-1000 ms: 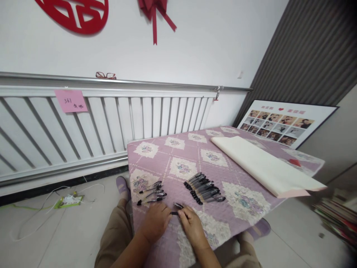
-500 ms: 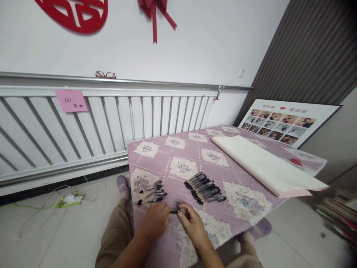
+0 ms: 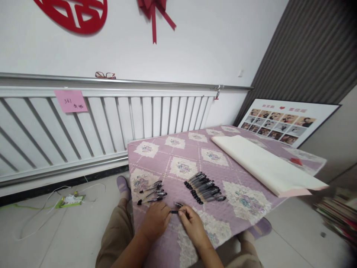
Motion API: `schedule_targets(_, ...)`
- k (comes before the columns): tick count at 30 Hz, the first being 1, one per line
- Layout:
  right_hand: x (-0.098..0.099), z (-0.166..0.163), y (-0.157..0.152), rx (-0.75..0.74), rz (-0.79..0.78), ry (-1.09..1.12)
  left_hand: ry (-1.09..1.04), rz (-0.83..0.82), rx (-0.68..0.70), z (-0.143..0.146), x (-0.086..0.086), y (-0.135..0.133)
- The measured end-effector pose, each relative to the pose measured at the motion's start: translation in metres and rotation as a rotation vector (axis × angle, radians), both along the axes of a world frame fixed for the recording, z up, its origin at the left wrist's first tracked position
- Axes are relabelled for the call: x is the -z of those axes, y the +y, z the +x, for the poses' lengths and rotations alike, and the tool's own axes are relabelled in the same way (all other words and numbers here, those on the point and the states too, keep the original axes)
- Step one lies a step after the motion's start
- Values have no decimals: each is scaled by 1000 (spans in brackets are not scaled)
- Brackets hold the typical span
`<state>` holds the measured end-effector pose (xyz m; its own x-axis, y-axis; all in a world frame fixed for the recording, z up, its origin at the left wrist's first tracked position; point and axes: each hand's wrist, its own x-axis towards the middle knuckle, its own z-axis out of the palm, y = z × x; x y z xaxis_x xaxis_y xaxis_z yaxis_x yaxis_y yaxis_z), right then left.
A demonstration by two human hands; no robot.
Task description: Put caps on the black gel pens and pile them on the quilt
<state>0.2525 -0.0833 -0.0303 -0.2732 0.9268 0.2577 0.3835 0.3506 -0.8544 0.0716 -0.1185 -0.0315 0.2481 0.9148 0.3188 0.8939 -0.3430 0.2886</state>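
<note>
A short black length of a pen shows between my two hands at the front of the table. My left hand is closed around one end of it, hiding that part. The fingertips of my right hand pinch the other end. A black clear-tipped piece, which looks like a pen cap, sticks out beyond my right fingers. Just past my left hand lies a small group of pens. A larger row of black-capped pens lies side by side beyond my right hand.
The purple flowered cloth covers the table. A folded cream sheet lies on its right side, near a photo board. Behind stands a white radiator. A power strip with cables sits on the floor at left.
My right fingers have closed in slightly, and the cap-like piece beside them has shifted a little. The pen groups lie as before.
</note>
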Motion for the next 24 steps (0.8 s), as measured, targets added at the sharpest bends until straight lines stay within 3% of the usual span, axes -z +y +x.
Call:
schedule_targets(5,-1,-2,0,38,-34,76,-11,7,-13,0,-2,0)
schedule_targets(12,0,-2,1,39,64,-88,-13,24,-16,0,-1,-1)
schedule_targets(18,1,1,1,-25,-18,-2,-21,15,-16,0,0,0)
schedule_targets(24,3,-2,1,20,-91,56,-25,25,-13,0,-1,0)
